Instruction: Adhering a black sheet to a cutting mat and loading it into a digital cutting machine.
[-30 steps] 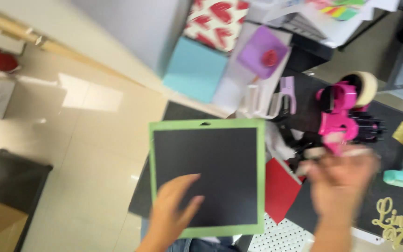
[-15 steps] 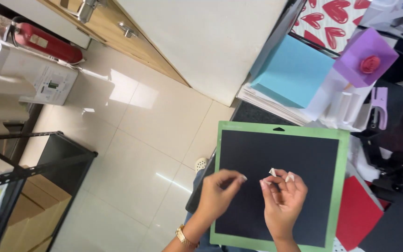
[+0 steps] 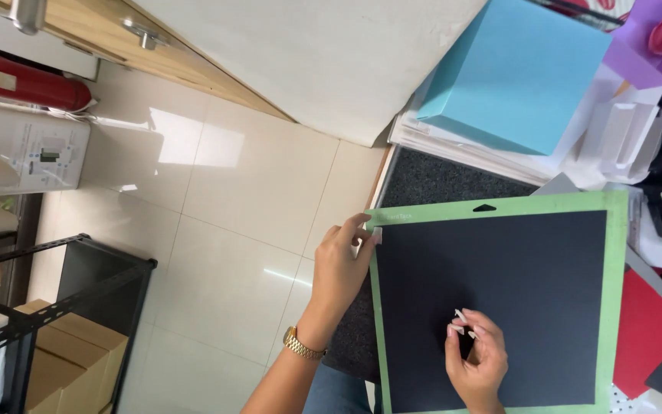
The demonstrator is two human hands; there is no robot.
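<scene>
Surroundings, placed relative to the light blue box [image 3: 516, 73]. The box sits on a stack of white sheets [image 3: 453, 142]. To its right stand a purple box [image 3: 649, 54] topped with a pink flower shape, and a white paper holder [image 3: 622, 138]. Below and right of it lies a red sheet [image 3: 645, 330]. Far to its left, a red fire extinguisher [image 3: 21, 84] lies beside the cream floor tiles [image 3: 216, 199]; lower left stands a black metal rack [image 3: 63, 299] with cardboard boxes [image 3: 63, 364].
</scene>
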